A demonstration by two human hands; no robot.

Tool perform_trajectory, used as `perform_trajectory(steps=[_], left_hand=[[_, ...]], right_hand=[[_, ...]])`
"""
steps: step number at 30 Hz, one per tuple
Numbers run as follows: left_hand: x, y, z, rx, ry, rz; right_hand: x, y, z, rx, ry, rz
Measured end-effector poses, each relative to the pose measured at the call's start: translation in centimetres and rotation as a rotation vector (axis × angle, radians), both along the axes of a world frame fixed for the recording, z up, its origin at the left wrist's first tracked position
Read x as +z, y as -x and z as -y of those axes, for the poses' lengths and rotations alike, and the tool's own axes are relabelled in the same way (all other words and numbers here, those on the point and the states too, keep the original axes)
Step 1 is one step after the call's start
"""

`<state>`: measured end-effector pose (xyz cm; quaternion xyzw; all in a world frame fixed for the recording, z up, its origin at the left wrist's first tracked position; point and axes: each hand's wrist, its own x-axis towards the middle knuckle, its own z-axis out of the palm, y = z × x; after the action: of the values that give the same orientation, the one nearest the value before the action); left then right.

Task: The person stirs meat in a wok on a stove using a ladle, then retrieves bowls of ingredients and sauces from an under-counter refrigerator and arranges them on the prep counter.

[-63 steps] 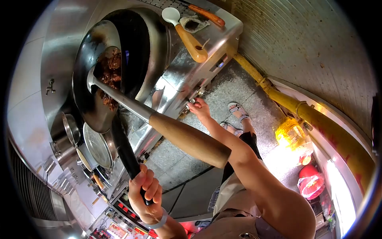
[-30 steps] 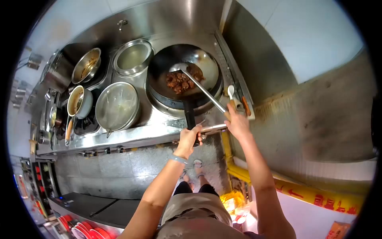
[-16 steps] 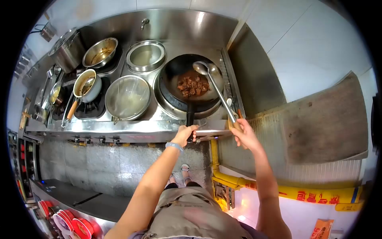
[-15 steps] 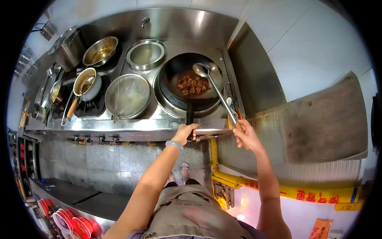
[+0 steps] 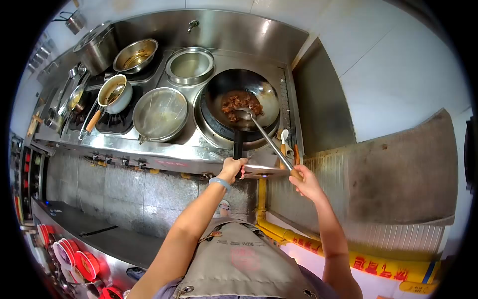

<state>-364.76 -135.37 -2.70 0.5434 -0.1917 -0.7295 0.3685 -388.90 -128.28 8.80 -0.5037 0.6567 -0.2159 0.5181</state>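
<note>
A black wok sits on the stove burner, tilted slightly. My left hand is closed round its dark handle, a bluish bracelet at the wrist. Brown, sauced chunks of food lie in the middle of the wok. My right hand grips the wooden end of a long metal ladle. The ladle's bowl rests among the near side of the food, partly hiding it.
Left of the wok stand a mesh strainer, a round metal pot, a wooden-handled saucepan, a metal bowl and a tall stockpot. A white spoon lies to the right. Yellow pipe runs below.
The ladle's bowl has come from the wok's far right side down to the near edge of the food. My left hand keeps its hold on the handle. The view has shifted slightly.
</note>
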Motion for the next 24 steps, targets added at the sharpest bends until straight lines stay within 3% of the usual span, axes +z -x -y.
perform_trajectory(steps=[4,6,9,11,13,15,17,19,21,23,24], left_hand=[[-0.6,0.3,-0.1,-0.019,0.029,0.014],[-0.6,0.1,-0.3,-0.019,0.04,-0.04],[-0.2,0.1,-0.3,-0.001,0.0,-0.086],[0.1,-0.1,-0.3,-0.025,-0.038,-0.073],[0.5,-0.9,-0.4,-0.134,0.016,-0.141],[0.8,-2.5,-0.6,-0.241,-0.036,-0.124],[0.6,-4.2,-1.8,-0.338,-0.097,-0.107],[0.3,-7.2,-4.1,-0.438,0.016,-0.089],[-0.9,-12.5,-8.0,-0.367,-0.116,-0.061],[-7.4,-17.4,-12.1,-0.184,-0.181,-0.036],[-8.2,-18.9,-13.5,-0.124,-0.196,-0.011]], right_hand=[[-1.3,0.1,2.6,0.021,0.081,-0.186],[-3.0,0.0,3.2,0.078,0.33,-0.286],[-1.2,-0.8,3.2,-0.084,0.208,-0.087],[-0.9,-1.3,4.9,-0.091,0.231,-0.103],[-2.4,-1.3,7.5,-0.106,0.254,-0.119],[-6.3,-0.7,11.1,-0.054,0.465,-0.247],[-5.6,-2.1,12.1,-0.061,0.406,-0.23],[-4.4,-3.4,12.4,-0.076,0.344,-0.213],[-3.0,-5.1,12.4,-0.037,0.191,-0.227],[-2.6,-5.4,12.0,0.036,0.252,-0.305],[-2.4,-5.5,11.6,0.104,0.315,-0.384]])
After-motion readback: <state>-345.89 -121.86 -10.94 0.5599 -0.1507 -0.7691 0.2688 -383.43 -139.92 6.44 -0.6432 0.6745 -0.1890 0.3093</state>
